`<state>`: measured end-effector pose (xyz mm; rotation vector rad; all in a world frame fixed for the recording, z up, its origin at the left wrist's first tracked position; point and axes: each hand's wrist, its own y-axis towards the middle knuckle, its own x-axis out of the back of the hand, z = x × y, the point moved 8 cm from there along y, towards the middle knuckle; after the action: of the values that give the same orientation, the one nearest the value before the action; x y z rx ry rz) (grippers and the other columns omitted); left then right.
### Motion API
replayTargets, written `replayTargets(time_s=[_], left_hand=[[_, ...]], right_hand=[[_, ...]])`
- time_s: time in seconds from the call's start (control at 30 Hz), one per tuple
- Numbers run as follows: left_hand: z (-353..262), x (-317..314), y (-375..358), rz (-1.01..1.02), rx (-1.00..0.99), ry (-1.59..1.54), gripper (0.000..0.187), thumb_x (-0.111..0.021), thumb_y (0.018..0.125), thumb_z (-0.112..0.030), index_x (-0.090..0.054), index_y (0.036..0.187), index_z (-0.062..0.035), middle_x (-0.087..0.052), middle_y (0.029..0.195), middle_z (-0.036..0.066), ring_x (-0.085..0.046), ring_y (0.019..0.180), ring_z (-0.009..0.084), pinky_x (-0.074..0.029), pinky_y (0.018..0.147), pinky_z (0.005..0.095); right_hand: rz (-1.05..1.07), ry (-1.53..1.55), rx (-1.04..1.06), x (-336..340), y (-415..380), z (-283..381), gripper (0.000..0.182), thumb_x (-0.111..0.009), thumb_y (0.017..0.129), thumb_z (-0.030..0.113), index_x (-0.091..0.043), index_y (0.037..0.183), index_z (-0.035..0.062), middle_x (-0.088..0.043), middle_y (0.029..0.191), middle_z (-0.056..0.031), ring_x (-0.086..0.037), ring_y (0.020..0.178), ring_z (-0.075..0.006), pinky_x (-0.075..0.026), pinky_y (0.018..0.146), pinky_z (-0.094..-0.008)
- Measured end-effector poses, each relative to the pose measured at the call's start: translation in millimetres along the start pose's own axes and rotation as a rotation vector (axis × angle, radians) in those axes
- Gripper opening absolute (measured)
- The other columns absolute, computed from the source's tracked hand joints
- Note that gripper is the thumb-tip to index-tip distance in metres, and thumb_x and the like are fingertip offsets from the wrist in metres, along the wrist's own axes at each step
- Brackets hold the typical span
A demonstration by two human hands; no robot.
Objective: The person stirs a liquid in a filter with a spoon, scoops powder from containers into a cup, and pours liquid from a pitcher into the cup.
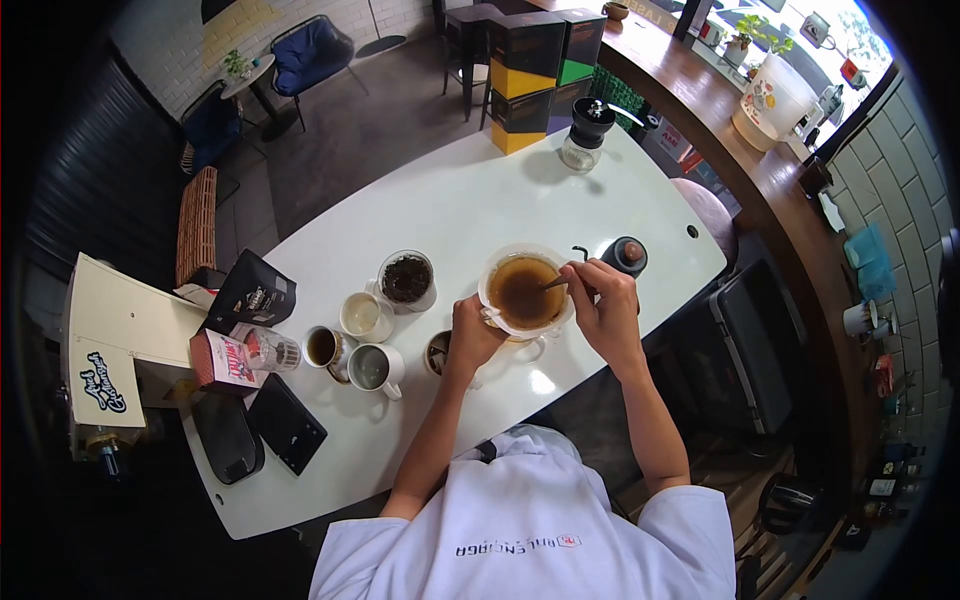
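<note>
My left hand [475, 335] is closed round the handle side of a wide pale-rimmed vessel [486, 279]. Brown liquid [515, 285] that looks like coffee fills much of it. In my right hand [606, 298], fingers pinch a thin metal spoon [555, 283], its lower end in the liquid. A black gooseneck kettle [627, 257] with a brown knob stands just beyond my right hand. Close to my left forearm is a cup [436, 352], partly hidden by my hand. Left of it stand a white mug [376, 369] and a cup of pale liquid [367, 317].
A jar of dark grounds [407, 278] and a cup of dark liquid [322, 346] stand on the white table [400, 455]. A phone [287, 423] and black pouch [255, 290] lie left. A hand grinder [588, 135] and stacked boxes [523, 85] stand at the far edge.
</note>
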<state>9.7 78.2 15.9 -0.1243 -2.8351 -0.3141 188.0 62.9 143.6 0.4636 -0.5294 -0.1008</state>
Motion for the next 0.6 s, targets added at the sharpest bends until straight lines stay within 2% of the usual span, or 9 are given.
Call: replayTargets(time_s=[0.2,0.27,0.6], left_hand=[[-3.7,-0.6,0.3,0.030,0.025,0.030,0.039,-0.086,0.069,-0.008,-0.070,0.103,0.0039,-0.076,0.093,0.016,-0.074,0.090,0.0264,-0.058,0.079,0.0357],[-10.9,1.4,0.2,0.003,-0.016,0.034,0.031,-0.082,0.072,-0.007,-0.071,0.098,0.0050,-0.075,0.089,0.016,-0.074,0.084,0.0217,-0.057,0.074,0.0340],[-7.8,0.8,-0.3,-0.001,-0.028,0.023,0.031,-0.082,0.072,-0.007,-0.071,0.099,0.0044,-0.075,0.089,0.016,-0.074,0.085,0.0218,-0.057,0.074,0.0338]], right_hand=[[0.016,0.012,0.018,0.6,-0.1,-1.5,0.013,-0.063,0.094,0.004,-0.067,0.089,-0.0073,-0.054,0.065,-0.0132,-0.049,0.050,-0.0199,-0.038,0.050,-0.0342],[0.016,-0.036,0.009,1.6,0.1,-1.9,0.015,-0.064,0.095,0.005,-0.069,0.090,-0.0075,-0.055,0.063,-0.0097,-0.051,0.052,-0.0126,-0.040,0.052,-0.0286],[0.008,-0.063,0.005,1.4,-1.6,-4.9,0.015,-0.063,0.096,0.004,-0.069,0.091,-0.0087,-0.056,0.064,-0.0089,-0.052,0.054,-0.0110,-0.040,0.051,-0.0275]])
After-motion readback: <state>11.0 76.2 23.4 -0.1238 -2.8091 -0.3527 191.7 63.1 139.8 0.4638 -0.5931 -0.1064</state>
